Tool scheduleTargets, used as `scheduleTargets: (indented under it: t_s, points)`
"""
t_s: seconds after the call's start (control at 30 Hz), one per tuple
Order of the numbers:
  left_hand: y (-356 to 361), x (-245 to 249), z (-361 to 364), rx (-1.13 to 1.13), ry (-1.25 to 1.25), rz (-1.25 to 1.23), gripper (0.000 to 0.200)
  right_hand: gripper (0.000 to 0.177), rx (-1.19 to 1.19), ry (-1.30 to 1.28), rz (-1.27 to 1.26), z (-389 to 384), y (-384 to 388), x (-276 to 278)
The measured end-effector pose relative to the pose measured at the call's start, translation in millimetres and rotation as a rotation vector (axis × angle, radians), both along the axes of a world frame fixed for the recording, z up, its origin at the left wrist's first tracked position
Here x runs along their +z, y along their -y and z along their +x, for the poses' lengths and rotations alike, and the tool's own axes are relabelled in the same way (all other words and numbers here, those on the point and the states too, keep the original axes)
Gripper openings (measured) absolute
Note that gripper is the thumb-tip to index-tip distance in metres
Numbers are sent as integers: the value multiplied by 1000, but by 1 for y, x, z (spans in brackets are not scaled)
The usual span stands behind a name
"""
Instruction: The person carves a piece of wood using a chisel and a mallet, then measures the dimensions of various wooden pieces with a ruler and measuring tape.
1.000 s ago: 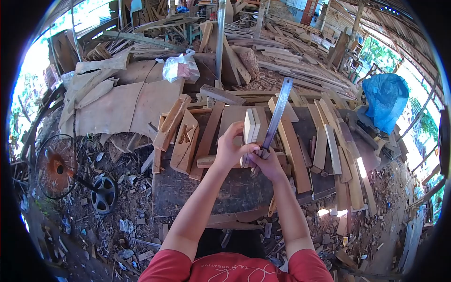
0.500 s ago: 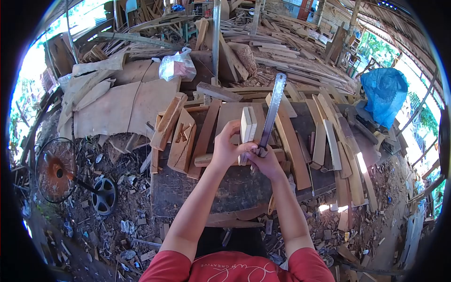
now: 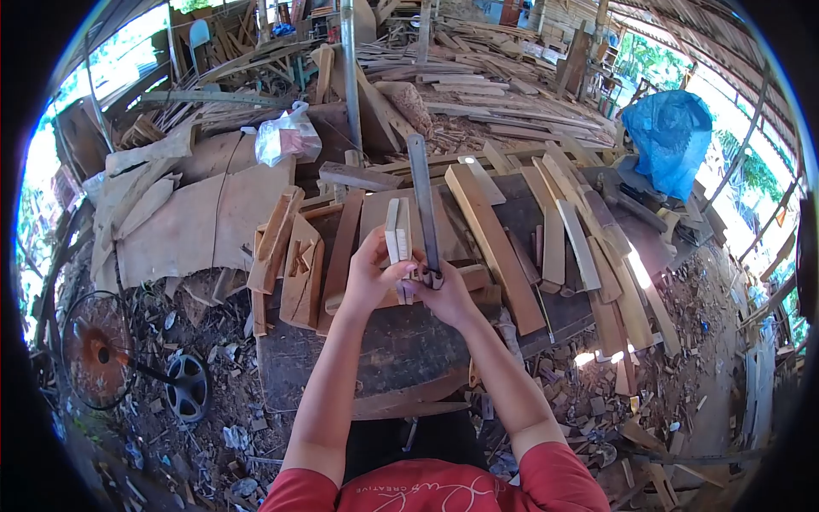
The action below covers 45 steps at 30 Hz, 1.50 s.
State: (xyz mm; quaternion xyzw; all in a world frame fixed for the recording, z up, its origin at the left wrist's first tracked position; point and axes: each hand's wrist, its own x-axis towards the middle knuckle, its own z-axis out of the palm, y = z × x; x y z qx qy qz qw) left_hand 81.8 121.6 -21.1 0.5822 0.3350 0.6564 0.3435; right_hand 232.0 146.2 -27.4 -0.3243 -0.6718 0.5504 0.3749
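Note:
My left hand (image 3: pixel 368 275) is closed around a small pale block of wood (image 3: pixel 398 229) that looks like thin pieces stacked face to face, standing on end. A steel ruler (image 3: pixel 422 192) with a rounded, holed tip points up and away from my right hand (image 3: pixel 445 297), whose fingers are wrapped round its lower end. Both hands meet at the block's lower end, above the dark workbench (image 3: pixel 375 358). Just below them lies a short wooden bar (image 3: pixel 367 299). My fingers hide the ruler's lower end and part of the block.
Left on the bench are a hollowed wooden piece (image 3: pixel 302 271) and other offcuts. Long boards (image 3: pixel 499 247) lie to the right. A metal post (image 3: pixel 351 85) rises behind, near a white plastic bag (image 3: pixel 287 136). A fan (image 3: pixel 98 350) stands left; a blue plastic sheet (image 3: pixel 670 141) hangs right.
The view has shifted, so the scene sits further left. The ruler has turned more upright and its tip is closer to the block. Both hands keep their hold.

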Motion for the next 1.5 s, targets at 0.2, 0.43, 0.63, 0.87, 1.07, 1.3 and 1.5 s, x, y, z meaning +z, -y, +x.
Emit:
scheduleTargets:
  t_s: [0.2, 0.43, 0.63, 0.87, 1.07, 1.3, 1.5]
  points:
    - [5, 4, 0, -27, 44, -18, 53, 51, -41, 23, 65, -1, 3, -2]
    - [5, 4, 0, -14, 41, 3, 53, 50, -33, -30, 96, -4, 1, -8]
    - [0, 7, 0, -18, -35, -34, 51, 50, -35, -29, 107, 6, -5, -8]
    - [-6, 8, 1, 39, -144, -31, 48, 25, -472, -176, 163, 73, -50, 36]
    - [-1, 11, 2, 82, -147, -51, 50, 32, -901, 554, 357, 170, -106, 53]
    - [-5, 9, 4, 98, -178, -43, 53, 37, -1034, 1196, 205, 209, -136, 19]
    - [-5, 15, 2, 32, -144, -60, 54, 40, -1079, 1248, 188, 193, -143, 41]
